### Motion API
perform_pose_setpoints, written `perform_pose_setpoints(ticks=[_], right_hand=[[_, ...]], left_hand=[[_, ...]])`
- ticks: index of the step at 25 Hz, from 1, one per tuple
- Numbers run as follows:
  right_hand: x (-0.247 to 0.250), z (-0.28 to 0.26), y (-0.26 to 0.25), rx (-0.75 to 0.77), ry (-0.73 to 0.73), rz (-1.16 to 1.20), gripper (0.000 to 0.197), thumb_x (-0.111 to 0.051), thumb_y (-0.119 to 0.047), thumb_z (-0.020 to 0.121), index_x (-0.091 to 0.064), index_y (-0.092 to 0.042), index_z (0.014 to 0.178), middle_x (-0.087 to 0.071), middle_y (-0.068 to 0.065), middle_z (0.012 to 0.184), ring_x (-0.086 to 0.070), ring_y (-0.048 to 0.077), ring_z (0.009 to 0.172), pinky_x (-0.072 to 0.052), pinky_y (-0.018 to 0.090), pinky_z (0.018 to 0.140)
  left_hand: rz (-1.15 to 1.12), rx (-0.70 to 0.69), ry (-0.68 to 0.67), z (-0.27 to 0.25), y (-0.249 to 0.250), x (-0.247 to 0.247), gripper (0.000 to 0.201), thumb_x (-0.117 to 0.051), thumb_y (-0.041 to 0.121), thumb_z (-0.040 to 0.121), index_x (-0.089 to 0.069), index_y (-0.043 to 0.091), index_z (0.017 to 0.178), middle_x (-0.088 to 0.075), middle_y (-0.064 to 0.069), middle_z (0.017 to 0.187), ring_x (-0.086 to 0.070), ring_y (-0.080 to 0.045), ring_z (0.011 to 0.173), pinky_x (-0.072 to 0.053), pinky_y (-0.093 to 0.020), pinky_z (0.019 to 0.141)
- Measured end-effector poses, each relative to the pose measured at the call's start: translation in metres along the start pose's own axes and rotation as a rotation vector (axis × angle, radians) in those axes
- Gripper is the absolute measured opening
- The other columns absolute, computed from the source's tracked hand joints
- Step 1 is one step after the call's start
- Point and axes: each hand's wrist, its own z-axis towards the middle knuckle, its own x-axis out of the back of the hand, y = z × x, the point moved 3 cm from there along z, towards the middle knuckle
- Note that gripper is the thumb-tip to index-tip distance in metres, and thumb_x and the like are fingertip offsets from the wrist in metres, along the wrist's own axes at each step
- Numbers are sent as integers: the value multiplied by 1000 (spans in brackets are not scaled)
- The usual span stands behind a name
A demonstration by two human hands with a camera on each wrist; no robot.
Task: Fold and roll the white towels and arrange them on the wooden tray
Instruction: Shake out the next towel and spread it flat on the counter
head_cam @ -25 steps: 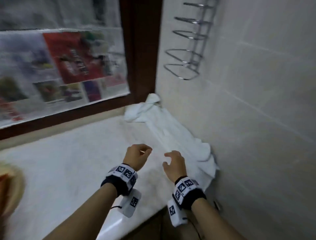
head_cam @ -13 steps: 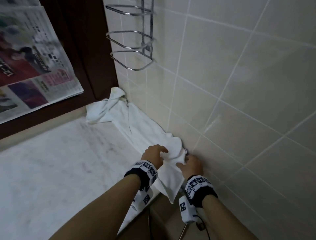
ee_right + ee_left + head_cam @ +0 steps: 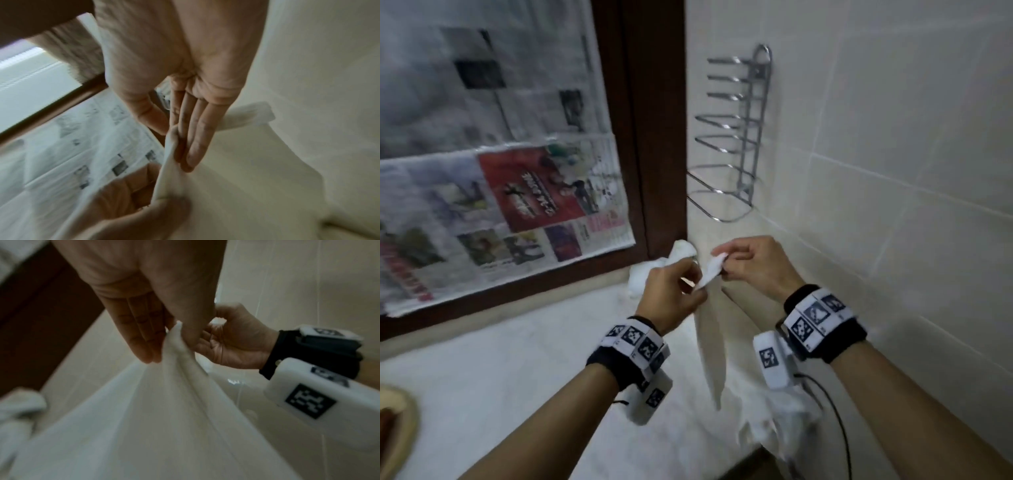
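I have both hands raised above the desk's [image 3: 482, 377] far right corner, each pinching the top edge of one white towel [image 3: 710, 346]. My left hand [image 3: 671, 294] has its grip clamped on the cloth between thumb and fingers; my right hand [image 3: 753, 267] pinches the same edge just beside it, thumb against fingertips [image 3: 188, 162]. The towel hangs down from the two grips in a narrow fold, its lower part bunched at the desk's near right edge. A second white towel [image 3: 654, 270] lies crumpled in the far right corner, against the dark wooden frame [image 3: 650, 137]. A wire rack [image 3: 736, 144] is fixed on the tiled wall [image 3: 893, 171] above. A wooden tray's [image 3: 400, 428] rim shows at the desk's near left edge.
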Motion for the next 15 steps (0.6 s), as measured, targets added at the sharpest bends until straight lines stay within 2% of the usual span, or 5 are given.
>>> perform_pose_setpoints(ticks=[3, 6, 8, 12, 15], right_hand=[[-18, 41, -93, 332, 37, -356, 12, -78, -17, 69, -77, -22, 80, -68, -5, 62, -65, 13, 62, -57, 30, 67], [-47, 67, -177, 580, 180, -727, 15, -66, -36, 69, -73, -26, 77, -67, -4, 66, -61, 19, 67, -53, 30, 63], [-63, 80, -227, 692, 245, -858, 21, -59, -42, 72, -71, -26, 80, -65, -3, 71, -61, 22, 70, -52, 31, 65], [-63, 107, -286, 724, 240, -878, 21, -58, -40, 84, -74, -26, 81, -63, -7, 84, -58, 16, 74, -41, 27, 63], [-53, 124, -308, 626, 187, -814, 19, -62, -42, 86, -75, -28, 85, -67, -5, 82, -63, 20, 78, -49, 30, 66]], left_hand=[[225, -75, 218, 28, 35, 111, 7, -75, 14, 79, -77, 18, 84, -73, 6, 75, -64, -4, 63, -51, -21, 63], [436, -120, 342, 47, 69, 203, 5, -76, 18, 81, -79, 17, 85, -70, 4, 69, -57, -5, 61, -40, -16, 62], [534, -95, 381, 50, 83, 258, 5, -75, 18, 82, -79, 15, 84, -69, 0, 68, -57, -12, 62, -43, -21, 64], [757, -61, 361, 51, 93, 344, 7, -74, 19, 84, -78, 15, 82, -70, -7, 67, -63, -22, 61, -52, -29, 66], [907, -21, 411, 44, 99, 401, 8, -72, 22, 85, -79, 17, 85, -71, -10, 73, -64, -27, 68, -52, -30, 70]])
